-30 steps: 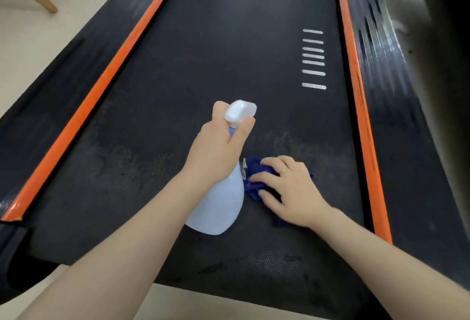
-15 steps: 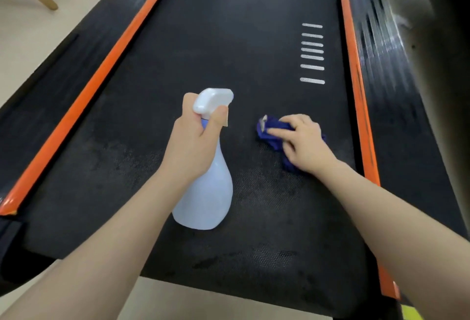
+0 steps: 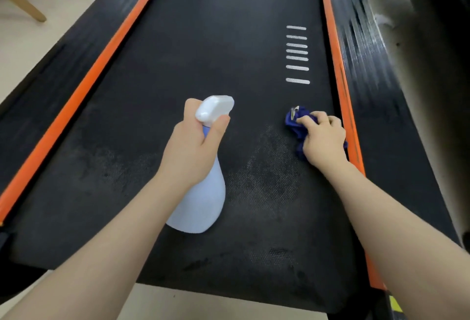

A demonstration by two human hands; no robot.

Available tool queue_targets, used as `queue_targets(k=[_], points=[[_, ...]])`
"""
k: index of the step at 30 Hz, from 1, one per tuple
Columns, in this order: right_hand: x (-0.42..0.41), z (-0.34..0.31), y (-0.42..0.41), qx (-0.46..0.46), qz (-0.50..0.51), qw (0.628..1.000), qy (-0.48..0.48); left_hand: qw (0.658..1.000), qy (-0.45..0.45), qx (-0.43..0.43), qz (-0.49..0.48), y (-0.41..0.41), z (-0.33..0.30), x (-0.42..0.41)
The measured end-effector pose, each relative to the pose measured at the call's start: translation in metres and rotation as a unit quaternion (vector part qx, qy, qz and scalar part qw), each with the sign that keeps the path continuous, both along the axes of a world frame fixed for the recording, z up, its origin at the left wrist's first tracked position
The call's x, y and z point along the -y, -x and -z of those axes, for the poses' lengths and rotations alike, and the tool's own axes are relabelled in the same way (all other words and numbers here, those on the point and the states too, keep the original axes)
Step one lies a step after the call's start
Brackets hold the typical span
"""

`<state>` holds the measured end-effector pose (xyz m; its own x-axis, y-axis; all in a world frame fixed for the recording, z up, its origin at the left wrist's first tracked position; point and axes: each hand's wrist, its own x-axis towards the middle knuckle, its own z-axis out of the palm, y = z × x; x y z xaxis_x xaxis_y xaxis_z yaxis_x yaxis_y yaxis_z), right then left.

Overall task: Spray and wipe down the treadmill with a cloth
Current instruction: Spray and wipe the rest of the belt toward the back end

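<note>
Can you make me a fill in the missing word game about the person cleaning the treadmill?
1. The left hand holds a white spray ____.
2. The right hand presses a cloth whose colour is ____.
3. The treadmill belt has a stripe along each side, coloured ____.
4. The cloth lies near the belt's ____ edge.

Missing words: bottle; blue; orange; right

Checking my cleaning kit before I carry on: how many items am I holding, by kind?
Spray bottle: 1, gripped by the left hand
Blue cloth: 1, held under the right hand on the treadmill belt
Total: 2
</note>
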<state>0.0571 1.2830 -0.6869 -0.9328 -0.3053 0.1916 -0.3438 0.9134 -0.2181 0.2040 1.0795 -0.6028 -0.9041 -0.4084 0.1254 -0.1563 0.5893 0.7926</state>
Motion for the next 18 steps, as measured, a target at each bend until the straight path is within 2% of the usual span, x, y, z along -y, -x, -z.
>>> queue_targets(k=[2,5,7,11,13,16,18], points=[[-0.009,0.001,-0.025,-0.016,-0.012,1.000,0.006,1.000,0.006,0.000,-0.001,-0.002,0.000,-0.001],[-0.037,0.013,-0.069,-0.051,-0.120,0.991,0.026,1.000,0.010,0.013,0.007,-0.001,-0.001,-0.002],[-0.042,0.013,-0.063,-0.052,-0.154,0.987,0.017,1.000,0.017,0.021,0.010,0.001,0.000,-0.002],[-0.011,0.002,-0.020,0.019,-0.007,0.999,-0.028,1.000,0.025,0.012,0.004,0.005,0.002,-0.003],[-0.006,0.001,-0.025,0.022,0.011,1.000,-0.008,1.000,0.026,0.006,0.000,0.002,0.002,-0.004],[0.000,0.005,-0.074,-0.055,-0.115,0.992,0.005,1.000,0.020,0.003,0.000,-0.002,0.000,-0.004],[0.011,0.005,-0.101,-0.048,-0.242,0.969,-0.024,1.000,0.019,0.005,-0.003,0.000,-0.001,-0.002]])
